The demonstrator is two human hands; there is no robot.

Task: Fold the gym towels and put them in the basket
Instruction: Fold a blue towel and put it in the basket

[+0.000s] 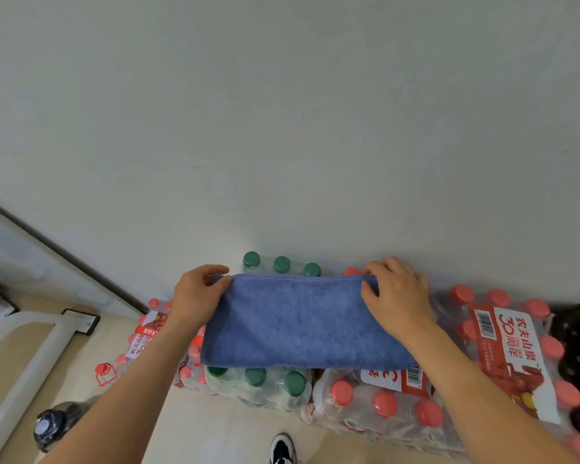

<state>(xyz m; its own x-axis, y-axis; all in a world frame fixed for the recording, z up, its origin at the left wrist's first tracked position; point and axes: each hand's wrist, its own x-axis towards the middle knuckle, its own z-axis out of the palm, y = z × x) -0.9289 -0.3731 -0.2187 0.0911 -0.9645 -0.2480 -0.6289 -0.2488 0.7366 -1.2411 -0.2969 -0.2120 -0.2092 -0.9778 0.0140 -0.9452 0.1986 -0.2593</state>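
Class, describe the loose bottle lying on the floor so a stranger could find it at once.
Start at the packs of bottled water stacked against the white wall. Look to their left, on the beige floor. There lies a single red-capped bottle, the only one lying outside the shrink-wrapped packs.

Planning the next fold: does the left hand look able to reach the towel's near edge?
Probably yes: the left hand grips the blue towel's far corner, and its near edge lies uncovered.
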